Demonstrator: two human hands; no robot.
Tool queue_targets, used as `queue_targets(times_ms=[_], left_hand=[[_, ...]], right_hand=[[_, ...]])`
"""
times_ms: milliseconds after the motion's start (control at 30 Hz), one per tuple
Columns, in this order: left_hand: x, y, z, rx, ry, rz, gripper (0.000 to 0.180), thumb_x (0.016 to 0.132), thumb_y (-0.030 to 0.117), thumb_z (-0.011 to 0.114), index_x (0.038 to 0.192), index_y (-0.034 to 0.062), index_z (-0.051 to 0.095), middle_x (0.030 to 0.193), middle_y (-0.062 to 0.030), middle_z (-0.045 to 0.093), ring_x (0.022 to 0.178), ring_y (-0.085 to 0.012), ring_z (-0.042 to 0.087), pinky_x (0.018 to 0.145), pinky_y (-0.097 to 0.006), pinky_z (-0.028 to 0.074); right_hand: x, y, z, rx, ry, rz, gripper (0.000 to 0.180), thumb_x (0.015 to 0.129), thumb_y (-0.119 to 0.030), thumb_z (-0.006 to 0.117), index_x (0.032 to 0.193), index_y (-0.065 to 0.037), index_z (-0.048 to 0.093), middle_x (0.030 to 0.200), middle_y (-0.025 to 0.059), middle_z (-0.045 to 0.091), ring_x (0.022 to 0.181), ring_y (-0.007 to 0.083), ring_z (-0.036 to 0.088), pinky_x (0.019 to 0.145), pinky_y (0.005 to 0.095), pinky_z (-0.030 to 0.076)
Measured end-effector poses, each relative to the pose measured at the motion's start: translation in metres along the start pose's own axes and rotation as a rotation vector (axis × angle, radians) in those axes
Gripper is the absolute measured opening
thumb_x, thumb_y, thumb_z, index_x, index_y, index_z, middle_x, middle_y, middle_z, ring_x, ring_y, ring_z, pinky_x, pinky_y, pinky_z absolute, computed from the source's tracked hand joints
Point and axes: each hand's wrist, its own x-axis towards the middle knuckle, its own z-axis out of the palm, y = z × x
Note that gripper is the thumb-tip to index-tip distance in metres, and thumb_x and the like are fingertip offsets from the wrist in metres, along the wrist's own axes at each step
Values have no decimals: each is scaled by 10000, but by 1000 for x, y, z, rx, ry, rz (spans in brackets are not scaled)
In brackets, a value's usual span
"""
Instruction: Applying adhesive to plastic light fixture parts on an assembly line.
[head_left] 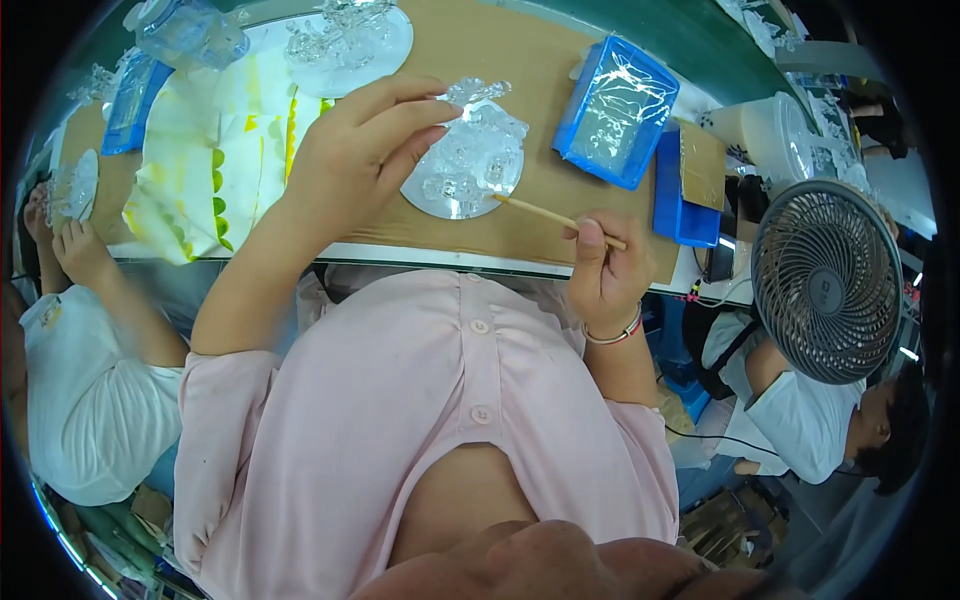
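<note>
In front of me a round white plate (425, 193) bears a heap of small clear plastic pieces (470, 150). At its upper edge my left hand (375, 135) pinches a clear, knobbly plastic piece (480, 92) at the fingertips, above the heap. My right hand (610, 262) is closed round a thin wooden stick (545, 217), held like a pencil. The stick's tip reaches the lower right rim of the plate, beside the clear pieces. Whether the tip touches a piece is too small to tell.
A blue tray (570, 150) with clear film stands to the right, near a blue bin with cardboard (702, 165) and a fan (826, 285). Leftward lie a yellow-marked white cloth (185, 150) and another loaded plate (395, 65). Co-workers sit on both sides.
</note>
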Motion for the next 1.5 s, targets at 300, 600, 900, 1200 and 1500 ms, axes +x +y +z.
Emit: queue_targets(times_ms=[300,600,900,1200,1500], left_hand=[[-5,1,6,43,-39,-128,185,822,13,633,991,83,660,918,-71,682,761,-244,652,629,-311,517],[-13,5,-13,18,-198,-97,369,775,5,679,1120,106,602,1215,-77,578,922,-246,637,744,-314,525],[35,-2,-29,18,-586,-57,781,626,-83,726,1318,168,466,1462,-41,354,1270,-291,436,1032,-370,401],[56,-7,-30,28,-786,18,704,610,-61,740,1247,115,496,1372,-17,482,1261,-263,450,1033,-359,407],[13,8,-25,-108,-598,30,724,586,-14,782,1234,85,476,1366,-64,488,1345,-292,352,1096,-406,316]], right_hand=[[-18,2,9,64,80,-31,100,937,-91,534,906,4,543,760,125,645,611,156,598,563,234,457],[-27,8,1,-16,118,-20,54,912,-51,542,925,0,529,755,127,634,622,203,613,567,274,477],[-35,2,-1,19,-18,-301,143,806,51,558,932,-6,523,767,151,608,600,297,592,547,336,480],[-38,5,-3,12,65,-241,176,755,53,610,895,-3,519,745,143,590,595,303,569,538,360,469],[-56,14,-9,88,21,-211,127,809,44,573,910,-2,512,786,156,606,611,306,581,564,357,482]])
